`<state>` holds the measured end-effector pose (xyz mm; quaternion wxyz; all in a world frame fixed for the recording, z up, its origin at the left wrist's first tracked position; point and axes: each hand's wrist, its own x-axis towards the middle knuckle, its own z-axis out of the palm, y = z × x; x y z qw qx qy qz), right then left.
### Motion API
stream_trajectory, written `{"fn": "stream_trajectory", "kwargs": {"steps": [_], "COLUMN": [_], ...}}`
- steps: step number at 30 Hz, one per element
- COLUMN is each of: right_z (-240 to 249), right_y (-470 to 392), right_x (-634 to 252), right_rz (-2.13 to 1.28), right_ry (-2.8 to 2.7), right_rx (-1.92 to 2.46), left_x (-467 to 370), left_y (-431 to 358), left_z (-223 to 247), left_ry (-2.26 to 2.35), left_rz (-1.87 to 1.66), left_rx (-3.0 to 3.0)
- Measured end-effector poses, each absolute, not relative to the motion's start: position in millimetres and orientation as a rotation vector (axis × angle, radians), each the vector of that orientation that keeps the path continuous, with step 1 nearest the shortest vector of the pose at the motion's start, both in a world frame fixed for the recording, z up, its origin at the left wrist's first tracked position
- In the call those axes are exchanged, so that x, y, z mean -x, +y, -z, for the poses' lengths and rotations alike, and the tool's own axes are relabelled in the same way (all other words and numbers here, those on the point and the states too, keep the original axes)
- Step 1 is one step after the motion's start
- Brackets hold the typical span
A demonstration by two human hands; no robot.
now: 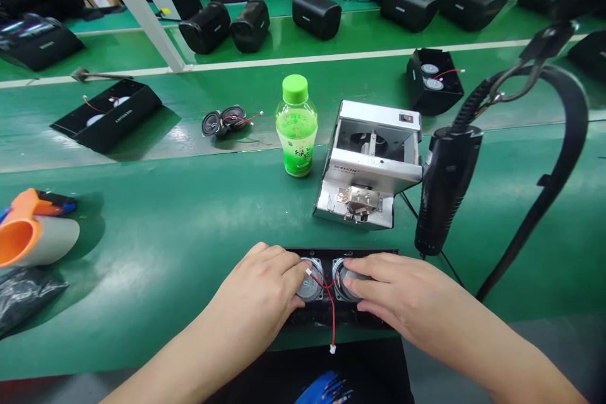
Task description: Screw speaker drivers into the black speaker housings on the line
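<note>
Both my hands are at a black speaker housing (326, 315) lying near the bench's front edge. My left hand (267, 284) has its fingers and thumb closed round the left round speaker driver (310, 288), partly covering it. On the right speaker driver (343, 288) rest the bent fingers of my right hand (398, 290), its thumb at the lower side. Both drivers sit side by side in the housing, magnet backs up. Red wires (333, 315) join them, and one lead hangs over the front with a white connector (332, 349) at its end.
Behind the housing stand a screw feeder (374, 167) and a green-capped bottle (297, 132). An electric screwdriver (447, 189) hangs at the right with its cable. At left lies an orange-and-white tape dispenser (42, 237). Loose drivers (230, 120) and several speaker housings sit farther back, near co-workers.
</note>
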<state>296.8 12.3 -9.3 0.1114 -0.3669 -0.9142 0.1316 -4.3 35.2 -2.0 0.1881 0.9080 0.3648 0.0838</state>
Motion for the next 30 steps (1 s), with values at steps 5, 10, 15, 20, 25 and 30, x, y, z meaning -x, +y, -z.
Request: {"fn": "stream_trajectory", "kwargs": {"steps": [5, 10, 15, 20, 25, 30], "right_z": [11, 3, -8, -4, 0, 11], "right_y": [12, 9, 16, 45, 71, 83], "right_x": [-297, -294, -303, -312, -339, -355], "right_rz": [-0.384, -0.277, 0.031, 0.162, -0.379, -0.77], "right_ry": [-2.68, -2.656, -2.18, -1.636, -1.485, -1.305], "right_rx": [1.063, 1.026, 1.172, 1.565, 1.669, 1.464], "left_x": [5, 5, 9, 31, 43, 1], "left_y": [34, 35, 37, 37, 41, 35], "left_z": [4, 3, -2, 1, -6, -8], "left_ry": [1.025, 1.041, 1.046, 1.08, 1.098, 1.2], "left_rz": [-0.224, -0.23, -0.224, -0.226, -0.432, -0.629], "left_rx": [-2.538, -2.538, -2.52, -2.549, -2.53, -2.578]}}
